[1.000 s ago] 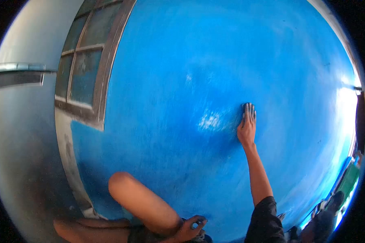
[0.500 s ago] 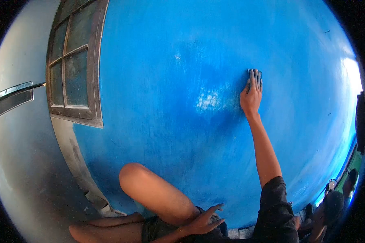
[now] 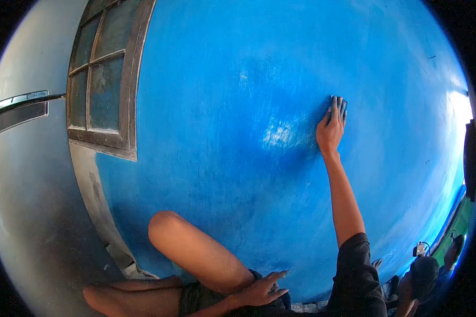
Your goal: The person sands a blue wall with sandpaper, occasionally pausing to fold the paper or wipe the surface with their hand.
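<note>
A blue wall (image 3: 222,132) fills most of the view, with a wet-looking shine near its middle. My right hand (image 3: 330,131) is raised against it, right of the shiny patch, its fingers over a small dark block (image 3: 345,105) pressed to the surface. The block is mostly hidden under the fingers, so its kind cannot be made out. Low in the view, my left hand (image 3: 262,290) rests by my bent leg, fingers spread and holding nothing.
A wooden-framed window (image 3: 127,105) is at the upper left, beside a grey metallic surface (image 3: 26,185) with a handle (image 3: 21,105). At the lower right, other people (image 3: 423,277) sit or crouch near the wall.
My right hand has shifted slightly down and tilted to the right, still with the dark block. The whole view has turned a little. My left hand stays by my leg.
</note>
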Action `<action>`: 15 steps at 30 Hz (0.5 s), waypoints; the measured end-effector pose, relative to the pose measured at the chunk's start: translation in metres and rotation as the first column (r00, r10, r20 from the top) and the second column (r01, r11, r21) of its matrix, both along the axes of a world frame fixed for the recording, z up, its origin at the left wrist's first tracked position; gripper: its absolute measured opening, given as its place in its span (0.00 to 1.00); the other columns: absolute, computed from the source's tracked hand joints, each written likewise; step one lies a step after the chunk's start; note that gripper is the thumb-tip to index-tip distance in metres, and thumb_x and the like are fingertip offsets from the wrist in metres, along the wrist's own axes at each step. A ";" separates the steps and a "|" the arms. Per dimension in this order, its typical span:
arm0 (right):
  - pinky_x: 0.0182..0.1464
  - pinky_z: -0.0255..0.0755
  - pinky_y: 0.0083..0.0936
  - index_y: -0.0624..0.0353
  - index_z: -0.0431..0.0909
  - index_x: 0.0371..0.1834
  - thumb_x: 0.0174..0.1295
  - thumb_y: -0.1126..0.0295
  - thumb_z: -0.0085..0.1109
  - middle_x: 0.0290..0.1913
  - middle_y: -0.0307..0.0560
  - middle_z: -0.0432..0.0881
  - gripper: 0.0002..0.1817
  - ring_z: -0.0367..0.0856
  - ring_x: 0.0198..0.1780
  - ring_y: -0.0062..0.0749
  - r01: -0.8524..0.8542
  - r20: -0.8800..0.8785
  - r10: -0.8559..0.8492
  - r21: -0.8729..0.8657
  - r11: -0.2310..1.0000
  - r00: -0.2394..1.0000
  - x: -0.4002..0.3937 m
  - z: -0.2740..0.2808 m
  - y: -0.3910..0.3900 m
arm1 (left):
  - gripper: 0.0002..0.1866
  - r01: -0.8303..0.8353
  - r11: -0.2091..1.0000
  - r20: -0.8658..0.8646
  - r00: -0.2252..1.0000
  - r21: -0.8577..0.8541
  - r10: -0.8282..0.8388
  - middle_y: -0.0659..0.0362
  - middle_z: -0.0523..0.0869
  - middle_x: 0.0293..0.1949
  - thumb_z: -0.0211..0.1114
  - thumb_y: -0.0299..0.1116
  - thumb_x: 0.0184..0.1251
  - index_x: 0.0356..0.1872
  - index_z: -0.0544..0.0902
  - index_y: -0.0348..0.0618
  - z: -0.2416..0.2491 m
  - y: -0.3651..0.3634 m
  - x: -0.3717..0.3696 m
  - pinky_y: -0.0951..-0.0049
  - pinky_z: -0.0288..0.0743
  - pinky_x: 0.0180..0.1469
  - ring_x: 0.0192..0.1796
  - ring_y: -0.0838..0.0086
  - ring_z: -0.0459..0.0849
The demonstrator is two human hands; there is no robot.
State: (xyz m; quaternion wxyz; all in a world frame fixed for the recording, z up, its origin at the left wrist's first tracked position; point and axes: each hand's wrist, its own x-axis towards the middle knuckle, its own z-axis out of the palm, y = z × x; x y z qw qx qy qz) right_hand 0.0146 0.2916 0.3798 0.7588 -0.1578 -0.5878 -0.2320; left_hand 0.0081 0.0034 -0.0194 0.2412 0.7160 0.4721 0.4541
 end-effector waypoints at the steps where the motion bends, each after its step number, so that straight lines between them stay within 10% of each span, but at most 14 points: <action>1: 0.79 0.50 0.47 0.63 0.67 0.72 0.76 0.71 0.41 0.75 0.62 0.65 0.23 0.57 0.79 0.54 0.000 -0.003 0.000 0.001 1.000 1.000 0.001 0.001 0.000 | 0.37 0.006 1.000 -0.003 1.000 -0.004 -0.006 0.43 0.75 0.59 0.65 0.43 0.74 0.76 0.59 0.42 0.001 0.000 0.000 0.62 0.81 0.51 0.47 0.64 0.83; 15: 0.78 0.50 0.48 0.62 0.68 0.72 0.76 0.71 0.42 0.75 0.61 0.65 0.23 0.57 0.78 0.56 -0.041 -0.001 0.041 -0.001 0.999 0.999 -0.002 0.001 0.001 | 0.37 0.013 0.996 -0.077 0.997 -0.086 -0.020 0.42 0.76 0.58 0.61 0.48 0.76 0.77 0.57 0.44 0.013 -0.005 0.001 0.59 0.79 0.50 0.47 0.59 0.82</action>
